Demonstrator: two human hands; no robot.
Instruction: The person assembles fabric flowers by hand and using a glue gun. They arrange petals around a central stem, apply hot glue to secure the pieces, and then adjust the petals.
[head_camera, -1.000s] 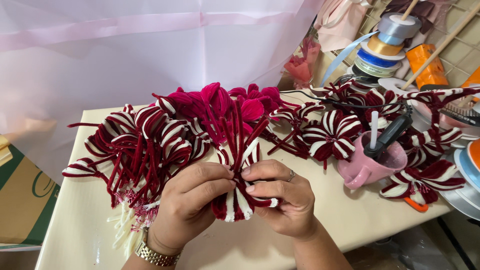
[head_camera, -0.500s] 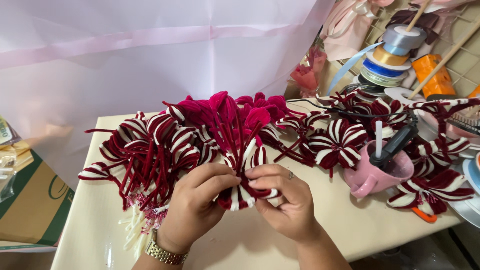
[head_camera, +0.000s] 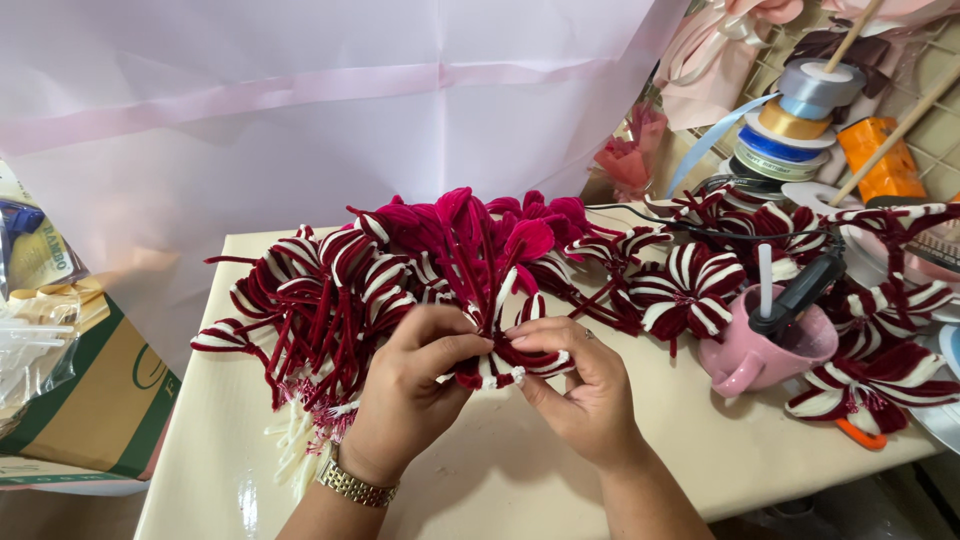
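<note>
Head view: both hands meet at the middle of the cream desk (head_camera: 560, 480), pinching a maroon-and-white pipe-cleaner flower (head_camera: 515, 355). The left hand (head_camera: 410, 390) grips its left side, thumb and fingers closed; the right hand (head_camera: 585, 385) nips its right petal edge. The step looks like shaping or tightening petals, and the next move likely calls for a small, firm twist without crushing loops. Just beyond lies a heap of finished flowers (head_camera: 400, 270). To the right stands a pink mug (head_camera: 760, 355), with ribbon spools (head_camera: 795, 125) far right.
</note>
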